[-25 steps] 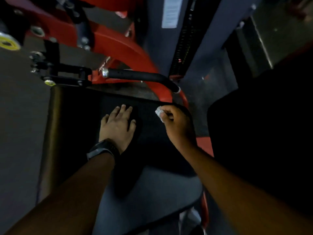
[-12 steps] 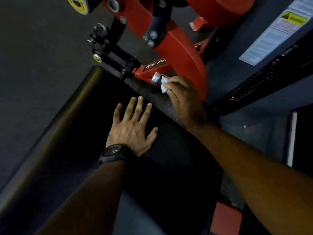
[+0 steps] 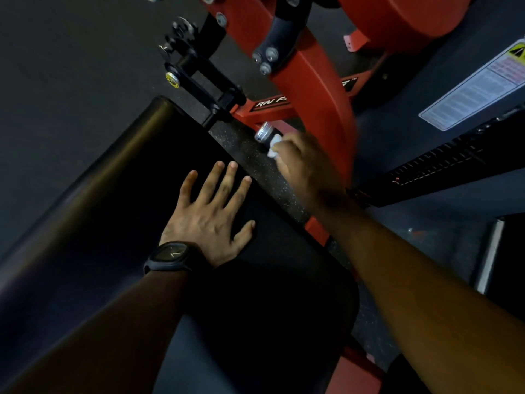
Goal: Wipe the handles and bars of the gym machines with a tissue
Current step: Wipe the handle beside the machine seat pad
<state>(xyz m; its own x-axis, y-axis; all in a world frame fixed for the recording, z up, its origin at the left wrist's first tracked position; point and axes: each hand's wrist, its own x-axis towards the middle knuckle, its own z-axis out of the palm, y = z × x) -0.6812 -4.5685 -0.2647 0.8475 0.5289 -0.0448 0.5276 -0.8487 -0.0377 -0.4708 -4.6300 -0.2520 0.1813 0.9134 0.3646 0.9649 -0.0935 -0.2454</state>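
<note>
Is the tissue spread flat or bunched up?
Bunched up: the tissue shows as a small white wad gripped by the right hand at the handle's metal end.

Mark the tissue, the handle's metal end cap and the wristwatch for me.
tissue (image 3: pixel 274 148): head view, exposed white wad.
metal end cap (image 3: pixel 264 133): head view, ribbed side.
wristwatch (image 3: pixel 170 255): head view, dial face.

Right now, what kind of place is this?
Most likely a gym. The left hand rests on a black padded seat, the right hand holds a tissue at a handle by a red machine frame, and a slotted weight stack stands nearby.
</note>
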